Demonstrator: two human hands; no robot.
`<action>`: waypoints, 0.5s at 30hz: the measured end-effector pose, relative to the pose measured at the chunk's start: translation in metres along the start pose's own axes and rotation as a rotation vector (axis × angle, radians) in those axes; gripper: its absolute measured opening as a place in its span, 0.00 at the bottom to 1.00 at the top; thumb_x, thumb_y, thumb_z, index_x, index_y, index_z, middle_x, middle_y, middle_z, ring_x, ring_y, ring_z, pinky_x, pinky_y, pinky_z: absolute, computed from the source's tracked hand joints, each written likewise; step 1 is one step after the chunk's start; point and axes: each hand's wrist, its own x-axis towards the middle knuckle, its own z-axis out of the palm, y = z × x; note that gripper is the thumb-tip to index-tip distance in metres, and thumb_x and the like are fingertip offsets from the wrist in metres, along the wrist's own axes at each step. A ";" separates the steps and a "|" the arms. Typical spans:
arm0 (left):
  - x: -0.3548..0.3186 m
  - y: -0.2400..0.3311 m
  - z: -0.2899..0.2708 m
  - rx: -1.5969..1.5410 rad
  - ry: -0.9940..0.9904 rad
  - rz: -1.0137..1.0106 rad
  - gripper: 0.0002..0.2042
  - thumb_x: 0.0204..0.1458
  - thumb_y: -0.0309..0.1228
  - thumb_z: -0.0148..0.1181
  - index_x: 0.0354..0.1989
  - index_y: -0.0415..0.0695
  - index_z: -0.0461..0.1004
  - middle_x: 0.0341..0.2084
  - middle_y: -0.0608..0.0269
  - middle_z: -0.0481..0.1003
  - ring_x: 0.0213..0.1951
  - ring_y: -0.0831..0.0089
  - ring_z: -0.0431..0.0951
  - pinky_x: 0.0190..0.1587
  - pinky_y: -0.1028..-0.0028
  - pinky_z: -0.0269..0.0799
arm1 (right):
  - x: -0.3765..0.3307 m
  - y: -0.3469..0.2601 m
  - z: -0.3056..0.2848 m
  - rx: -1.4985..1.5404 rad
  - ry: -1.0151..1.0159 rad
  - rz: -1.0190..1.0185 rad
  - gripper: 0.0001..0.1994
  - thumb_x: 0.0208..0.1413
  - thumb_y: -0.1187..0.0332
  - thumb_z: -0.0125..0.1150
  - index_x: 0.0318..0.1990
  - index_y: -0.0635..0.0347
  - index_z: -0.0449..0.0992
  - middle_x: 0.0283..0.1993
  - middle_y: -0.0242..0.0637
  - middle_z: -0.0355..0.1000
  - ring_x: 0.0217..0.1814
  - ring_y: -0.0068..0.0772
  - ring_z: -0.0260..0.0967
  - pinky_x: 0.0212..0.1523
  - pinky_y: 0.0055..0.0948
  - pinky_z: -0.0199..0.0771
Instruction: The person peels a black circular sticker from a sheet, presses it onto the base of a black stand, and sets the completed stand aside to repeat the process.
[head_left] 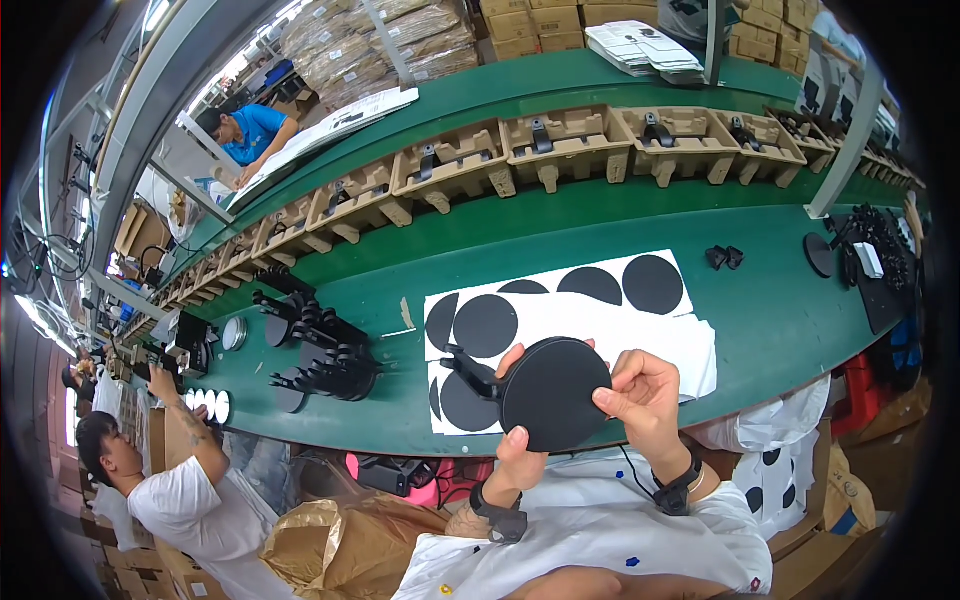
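Observation:
A black stand with a flat round base (556, 395) and a short bent arm pointing left is held up over the table in front of me. My left hand (520, 460) grips the base from below, its thumb on the near rim and other fingertips showing behind the far edge. With thumb and bent fingers, my right hand (645, 402) pinches at the base's right edge; whether a thin pad lies between them I cannot tell. Beneath and beyond lie white sheets (570, 325) with black round pads (486, 326), partly covered by white backing. Both wrists wear dark bands.
Several finished-looking black stands (325, 365) cluster at the left. Moulded cardboard trays (570, 150) with black parts line a raised ledge. Two small black parts (724, 258) sit right of the sheets, and a pile of black parts (880, 250) farther right. A co-worker (190, 490) works at the left.

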 end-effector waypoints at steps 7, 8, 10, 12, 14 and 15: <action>-0.006 -0.004 0.001 0.107 0.043 0.040 0.40 0.41 0.52 0.53 0.64 0.60 0.42 0.56 0.41 0.59 0.58 0.39 0.59 0.56 0.43 0.61 | 0.013 -0.022 -0.005 -0.682 0.012 0.022 0.11 0.41 0.76 0.70 0.23 0.64 0.69 0.25 0.34 0.71 0.26 0.22 0.71 0.25 0.19 0.72; -0.004 -0.002 0.005 0.065 0.062 0.065 0.40 0.42 0.52 0.53 0.64 0.60 0.42 0.57 0.41 0.58 0.58 0.39 0.59 0.56 0.43 0.61 | 0.016 -0.027 -0.009 -0.952 0.018 -0.016 0.12 0.38 0.74 0.72 0.23 0.63 0.70 0.26 0.36 0.71 0.28 0.24 0.72 0.26 0.20 0.71; 0.001 0.001 0.011 -0.019 0.101 0.114 0.40 0.42 0.51 0.53 0.64 0.61 0.41 0.57 0.41 0.58 0.58 0.39 0.60 0.56 0.44 0.61 | 0.016 -0.028 -0.013 -1.220 0.029 -0.054 0.13 0.35 0.72 0.75 0.23 0.63 0.72 0.26 0.37 0.72 0.30 0.26 0.73 0.26 0.21 0.71; 0.005 0.001 0.014 -0.125 0.106 0.118 0.39 0.43 0.48 0.53 0.64 0.61 0.40 0.58 0.42 0.57 0.58 0.41 0.61 0.57 0.47 0.61 | 0.019 -0.016 -0.018 -1.136 0.039 -0.573 0.11 0.37 0.72 0.72 0.27 0.63 0.75 0.29 0.39 0.73 0.33 0.34 0.75 0.30 0.24 0.75; 0.006 0.001 0.017 -0.340 0.126 0.136 0.39 0.45 0.42 0.53 0.65 0.61 0.37 0.58 0.44 0.56 0.57 0.44 0.62 0.58 0.55 0.60 | 0.018 -0.014 -0.016 -1.077 0.043 -0.830 0.10 0.38 0.71 0.70 0.29 0.63 0.76 0.30 0.40 0.74 0.34 0.37 0.76 0.32 0.25 0.77; 0.006 0.000 0.018 -0.341 0.123 0.133 0.39 0.45 0.42 0.53 0.65 0.61 0.37 0.58 0.44 0.56 0.57 0.44 0.62 0.58 0.55 0.60 | 0.017 -0.015 -0.012 -1.088 -0.146 -0.925 0.11 0.37 0.72 0.70 0.30 0.63 0.76 0.31 0.40 0.75 0.36 0.39 0.76 0.34 0.27 0.77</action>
